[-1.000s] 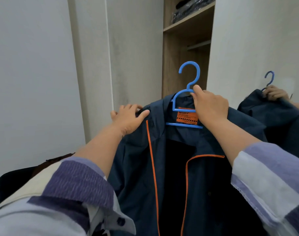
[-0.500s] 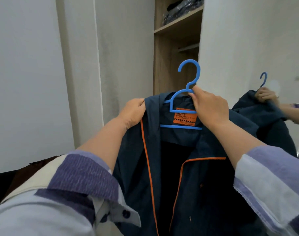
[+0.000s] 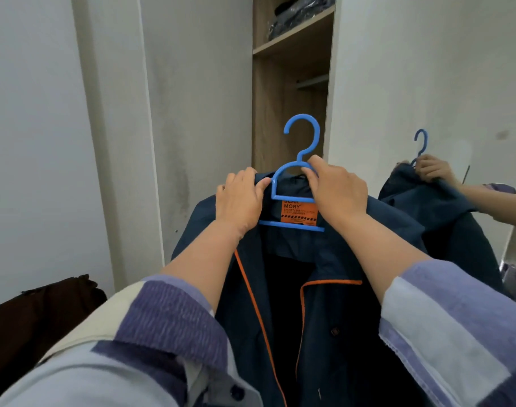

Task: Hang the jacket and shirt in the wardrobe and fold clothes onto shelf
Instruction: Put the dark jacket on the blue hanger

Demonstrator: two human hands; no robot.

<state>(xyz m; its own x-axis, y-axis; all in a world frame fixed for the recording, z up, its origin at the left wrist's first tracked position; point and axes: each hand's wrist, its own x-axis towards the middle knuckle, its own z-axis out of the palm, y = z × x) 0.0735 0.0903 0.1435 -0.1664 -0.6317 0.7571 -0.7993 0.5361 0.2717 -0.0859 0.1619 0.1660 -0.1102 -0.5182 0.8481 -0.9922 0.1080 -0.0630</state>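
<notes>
A navy jacket (image 3: 318,312) with orange piping and an orange neck label hangs on a blue plastic hanger (image 3: 302,160) held up in front of me. My left hand (image 3: 240,201) grips the collar at the hanger's left shoulder. My right hand (image 3: 337,192) is closed on the hanger's neck and the collar on the right. The hook points up, free of any rail. Behind it the wardrobe (image 3: 289,113) stands open with a wooden shelf and a rail.
A glossy white door (image 3: 427,83) on the right mirrors my hand and the jacket. Dark bundles lie on the upper shelf (image 3: 298,16). Brown clothes (image 3: 36,312) lie at the lower left. A white wall panel (image 3: 118,127) stands at the left.
My left hand has slid right along the jacket's shoulder to the collar beside the hanger. The jacket and hanger sit a little closer to the wardrobe opening.
</notes>
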